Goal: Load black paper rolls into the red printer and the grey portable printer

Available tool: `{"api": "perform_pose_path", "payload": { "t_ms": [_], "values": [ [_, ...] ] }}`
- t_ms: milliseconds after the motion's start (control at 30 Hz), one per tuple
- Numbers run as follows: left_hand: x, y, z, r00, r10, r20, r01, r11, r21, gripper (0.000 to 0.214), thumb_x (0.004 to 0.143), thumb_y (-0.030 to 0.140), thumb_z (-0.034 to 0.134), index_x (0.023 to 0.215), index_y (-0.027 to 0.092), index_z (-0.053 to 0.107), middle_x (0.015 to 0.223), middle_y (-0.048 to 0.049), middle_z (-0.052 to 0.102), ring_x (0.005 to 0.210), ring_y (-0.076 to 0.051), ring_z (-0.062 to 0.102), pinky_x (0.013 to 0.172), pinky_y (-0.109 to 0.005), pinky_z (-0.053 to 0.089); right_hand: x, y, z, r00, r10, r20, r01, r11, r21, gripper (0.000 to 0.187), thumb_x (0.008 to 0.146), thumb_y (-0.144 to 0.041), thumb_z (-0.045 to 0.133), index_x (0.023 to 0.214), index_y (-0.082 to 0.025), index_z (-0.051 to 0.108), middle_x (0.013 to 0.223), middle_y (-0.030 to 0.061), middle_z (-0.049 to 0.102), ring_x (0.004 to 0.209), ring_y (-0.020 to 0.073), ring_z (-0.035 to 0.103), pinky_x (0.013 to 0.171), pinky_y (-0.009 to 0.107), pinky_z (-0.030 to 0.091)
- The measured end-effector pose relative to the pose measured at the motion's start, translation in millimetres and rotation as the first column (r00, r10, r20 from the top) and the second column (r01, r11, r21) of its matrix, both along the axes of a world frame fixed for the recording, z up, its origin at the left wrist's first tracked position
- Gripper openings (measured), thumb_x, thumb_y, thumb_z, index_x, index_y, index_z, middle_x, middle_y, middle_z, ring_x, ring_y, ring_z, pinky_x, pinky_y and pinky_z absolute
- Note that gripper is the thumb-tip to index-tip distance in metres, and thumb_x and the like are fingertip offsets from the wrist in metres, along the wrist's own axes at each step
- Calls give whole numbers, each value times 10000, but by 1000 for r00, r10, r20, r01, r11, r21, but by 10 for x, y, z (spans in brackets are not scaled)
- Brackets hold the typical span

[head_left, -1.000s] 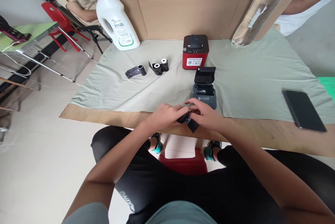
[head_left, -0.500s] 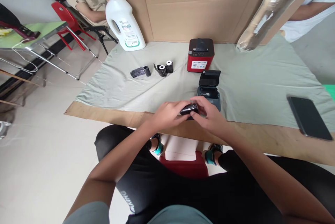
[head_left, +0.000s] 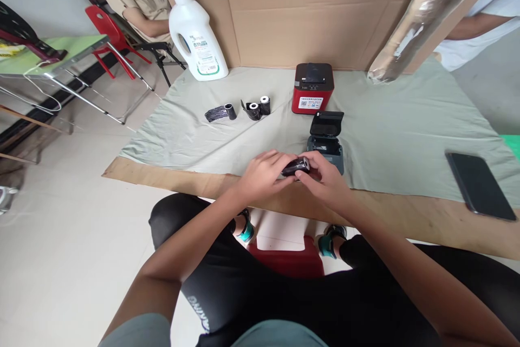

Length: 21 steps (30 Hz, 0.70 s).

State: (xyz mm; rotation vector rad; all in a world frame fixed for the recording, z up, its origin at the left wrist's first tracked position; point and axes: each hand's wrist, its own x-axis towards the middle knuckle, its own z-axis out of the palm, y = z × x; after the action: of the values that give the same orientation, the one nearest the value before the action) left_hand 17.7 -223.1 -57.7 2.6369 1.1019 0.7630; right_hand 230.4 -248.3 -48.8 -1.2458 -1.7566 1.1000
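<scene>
My left hand (head_left: 262,175) and my right hand (head_left: 325,180) both pinch a small roll in shiny black wrap (head_left: 296,166), held between them just above the table's near edge. Right behind it sits a small grey printer (head_left: 326,144) with its black lid tipped open. A red and black printer (head_left: 312,89) stands farther back. Two rolls (head_left: 258,107) with white ends lie to the left on torn black wrap, and another black roll with a loose strip of wrap (head_left: 221,113) lies beside them.
A grey-green cloth (head_left: 390,119) covers a cardboard sheet. A white detergent bottle (head_left: 196,33) stands back left, a clear plastic bag (head_left: 422,17) leans back right, a black phone (head_left: 480,185) lies at right. A cardboard wall stands behind. Other people sit at both far corners.
The roll's dangling black flap no longer hangs down; the roll sits tight between both hands, now slightly higher and nearer the grey printer. The view shifted a little.
</scene>
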Motion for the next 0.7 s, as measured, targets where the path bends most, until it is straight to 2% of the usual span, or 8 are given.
{"api": "perform_pose_path", "payload": {
  "t_ms": [67,167,300,433,567,700],
  "values": [
    [15,-8,-27,1000,13,-26,-13,1000,-5,350,1018,377,589,1313,190,594,1104,-85,779,1025,-266,730,898,-391,559,0,-6,-11,1000,17,-17,-18,1000,-24,228,986,-360,600,1189,-263,558,1034,44,722,955,255,689,802,387,531],
    [48,-45,-36,999,46,-21,-48,991,-123,435,997,296,566,1414,179,532,1185,-106,765,1031,-271,744,882,-395,577,-15,-20,-24,996,61,-60,-65,996,-67,255,1005,-324,560,1252,-268,529,1014,33,754,935,246,704,797,384,523],
    [90,-81,-22,999,37,39,-24,953,-303,556,1028,258,467,1570,170,379,1480,-165,628,1285,-292,674,1035,-436,570,-47,-35,-22,992,70,-109,-82,990,-110,263,1005,-290,527,1265,-250,516,879,8,742,872,231,705,776,369,511],
    [82,-63,-13,996,-10,92,46,916,-399,634,1056,328,460,1646,192,272,1591,-172,530,1423,-301,583,1140,-468,526,-52,-34,-20,994,61,-95,-71,992,-106,243,1002,-279,521,1242,-243,538,946,24,768,917,234,717,812,372,512],
    [51,-46,7,995,-32,91,70,888,-454,688,1058,341,458,1676,177,205,1579,-179,537,1415,-296,588,1140,-450,527,-46,-37,-21,995,61,-83,-69,992,-103,235,1005,-277,524,1236,-239,543,961,31,783,917,234,722,842,384,522],
    [31,-31,21,997,0,77,32,906,-422,633,1059,268,417,1666,217,244,1563,-144,534,1353,-279,618,1109,-435,543,-38,-25,-41,994,48,-97,-60,991,-118,261,1004,-290,536,1260,-243,549,1021,46,791,986,246,736,885,405,541]
  ]
}}
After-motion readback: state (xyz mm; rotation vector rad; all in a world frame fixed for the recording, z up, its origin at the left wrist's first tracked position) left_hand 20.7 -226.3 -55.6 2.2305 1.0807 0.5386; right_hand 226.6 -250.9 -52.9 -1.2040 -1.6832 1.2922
